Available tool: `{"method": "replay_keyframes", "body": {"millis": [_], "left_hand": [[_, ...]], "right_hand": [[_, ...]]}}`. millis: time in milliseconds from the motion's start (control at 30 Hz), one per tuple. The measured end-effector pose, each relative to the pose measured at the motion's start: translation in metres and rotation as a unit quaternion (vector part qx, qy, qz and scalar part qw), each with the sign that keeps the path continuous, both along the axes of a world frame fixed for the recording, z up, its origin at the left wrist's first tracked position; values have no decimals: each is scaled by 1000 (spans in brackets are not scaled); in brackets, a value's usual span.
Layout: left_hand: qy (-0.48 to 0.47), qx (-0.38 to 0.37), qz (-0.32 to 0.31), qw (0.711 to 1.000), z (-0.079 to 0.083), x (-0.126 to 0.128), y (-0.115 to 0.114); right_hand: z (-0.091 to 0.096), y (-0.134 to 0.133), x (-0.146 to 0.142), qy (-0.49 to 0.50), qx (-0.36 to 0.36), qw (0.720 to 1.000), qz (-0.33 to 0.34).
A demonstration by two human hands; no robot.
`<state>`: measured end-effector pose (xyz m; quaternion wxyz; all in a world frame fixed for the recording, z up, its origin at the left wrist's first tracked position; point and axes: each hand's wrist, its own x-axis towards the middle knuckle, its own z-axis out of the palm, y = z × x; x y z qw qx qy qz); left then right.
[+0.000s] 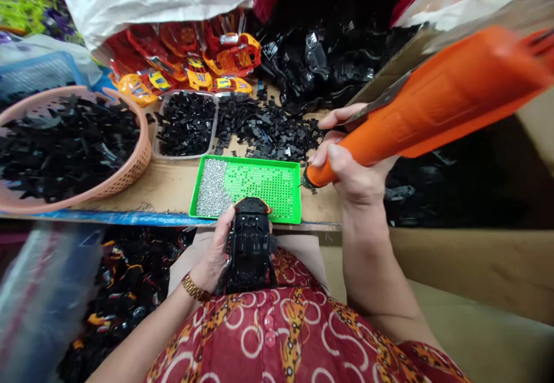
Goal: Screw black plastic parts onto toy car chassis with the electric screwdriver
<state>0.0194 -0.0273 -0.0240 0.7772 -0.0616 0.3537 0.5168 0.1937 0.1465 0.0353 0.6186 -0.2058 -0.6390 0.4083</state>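
Note:
My left hand (216, 253) is closed around a toy car (249, 244), its black underside facing up and a bit of orange body showing at the front end. In my right hand (355, 169) is an orange electric screwdriver (402, 112), gripped near its nose with the fingers wrapped round it. The screwdriver's tip points left, close to the right rim of a green perforated tray (300, 198). Small silver screws (210, 190) are heaped at the tray's left end, and several lie scattered over its holes. The car's front end overlaps the tray's near edge from my view.
A pink basket (141, 152) and a clear plastic tub (214, 135) hold small black parts; more black pieces (268, 126) lie loose beside them. Orange car bodies (234, 54) spill from a white sack (151, 2). Black chassis (318, 54) pile up behind. A cardboard box (454, 253) stands right.

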Motion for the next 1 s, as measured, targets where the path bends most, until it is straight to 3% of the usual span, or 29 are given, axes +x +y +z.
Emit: {"method": "replay_keyframes", "body": {"millis": [367,533,1000], "left_hand": [[2,24,-53,998,2,-5,14],[-4,35,-60,998,6,-4,17],[-21,35,-51,998,1,-4,15]], "right_hand": [[-33,16,-12,9,-45,999,8],[-46,23,-19,9,-57,998,-23],[-54,30,-31,-11,-80,995,-54]]}}
